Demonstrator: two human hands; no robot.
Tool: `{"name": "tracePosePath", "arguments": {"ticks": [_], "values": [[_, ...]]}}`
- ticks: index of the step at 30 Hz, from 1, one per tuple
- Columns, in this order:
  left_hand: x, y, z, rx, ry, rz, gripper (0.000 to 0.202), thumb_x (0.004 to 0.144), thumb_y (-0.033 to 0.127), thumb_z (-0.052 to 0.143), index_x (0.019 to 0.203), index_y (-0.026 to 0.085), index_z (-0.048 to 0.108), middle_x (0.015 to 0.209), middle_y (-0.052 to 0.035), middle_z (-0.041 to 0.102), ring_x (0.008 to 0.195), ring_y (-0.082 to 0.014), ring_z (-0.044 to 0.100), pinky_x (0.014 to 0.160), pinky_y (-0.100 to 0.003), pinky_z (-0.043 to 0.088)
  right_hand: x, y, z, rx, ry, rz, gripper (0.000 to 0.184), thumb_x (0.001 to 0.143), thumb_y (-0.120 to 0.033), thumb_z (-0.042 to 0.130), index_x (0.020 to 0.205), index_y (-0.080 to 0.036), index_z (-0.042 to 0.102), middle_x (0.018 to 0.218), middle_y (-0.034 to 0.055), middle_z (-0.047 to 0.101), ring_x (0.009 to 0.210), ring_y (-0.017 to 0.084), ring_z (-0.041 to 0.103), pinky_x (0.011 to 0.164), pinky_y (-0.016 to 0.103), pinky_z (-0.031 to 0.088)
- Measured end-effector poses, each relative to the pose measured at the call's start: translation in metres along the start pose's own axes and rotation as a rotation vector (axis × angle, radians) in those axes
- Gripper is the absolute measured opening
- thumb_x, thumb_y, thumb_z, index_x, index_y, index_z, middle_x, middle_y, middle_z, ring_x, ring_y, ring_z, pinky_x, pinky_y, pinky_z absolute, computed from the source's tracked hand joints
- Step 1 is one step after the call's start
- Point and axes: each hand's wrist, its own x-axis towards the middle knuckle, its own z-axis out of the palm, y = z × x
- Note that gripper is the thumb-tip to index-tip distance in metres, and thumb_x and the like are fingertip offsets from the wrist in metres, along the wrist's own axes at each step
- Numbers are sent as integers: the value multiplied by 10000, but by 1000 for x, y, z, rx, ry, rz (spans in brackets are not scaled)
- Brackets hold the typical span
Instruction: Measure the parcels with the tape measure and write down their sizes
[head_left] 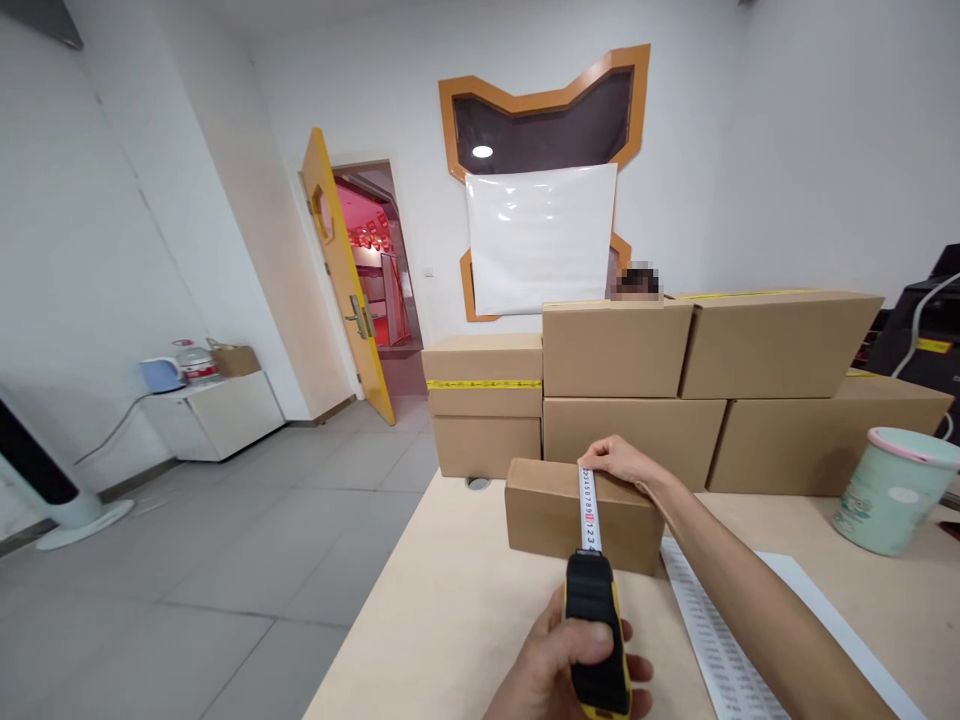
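Observation:
My left hand [551,655] is wrapped round a black and yellow tape measure [592,625], thumb on its top face. Its white blade [590,510] runs out away from me, across the top of a small brown cardboard box [544,510]. At the blade's far end, my right hand [621,462] pinches the tip against the box's back top edge. The box lies lengthwise on the light wooden table [420,600]. Under my right forearm lies a printed sheet [720,620] with columns of text.
Larger cardboard boxes [619,350] stand stacked along the table's back, with a person's head [637,282] showing above them. A mint-green bin [892,500] stands at the right. The table's left edge drops to a grey tiled floor [225,570]; a yellow door [341,270] stands ajar.

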Motion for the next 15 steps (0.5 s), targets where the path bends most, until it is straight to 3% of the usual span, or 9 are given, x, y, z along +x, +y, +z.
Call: {"name": "tracePosePath", "arguments": {"ticks": [4,7,11,15], "values": [[-5,4,5,93,14,13,394,598,298,748,931,162,586,993,-90,606,922,-262,609,814,-393,449,-10,-6,-5,8,84,-81,263,664,-416,666,615,-158,643,623,15,644,611,140,544,622,269,430],[-9,7,6,229,-90,-24,514,541,256,771,1018,168,601,945,-87,637,880,-251,608,803,-386,446,-37,-21,-21,8,177,-122,297,712,-465,635,694,-168,640,699,36,654,662,155,558,648,279,437],[-5,1,2,414,-190,-43,725,475,182,804,1162,216,575,936,-66,649,890,-275,604,846,-402,429,-100,-37,-34,-17,257,-192,318,745,-499,625,746,-181,645,727,46,648,696,177,572,658,294,450],[0,-9,5,493,-277,60,883,417,109,803,1246,194,509,1084,-76,607,1048,-280,556,985,-402,354,-169,-31,-7,-96,329,-208,282,796,-476,593,709,-209,626,737,35,631,701,182,570,657,297,451]]}}
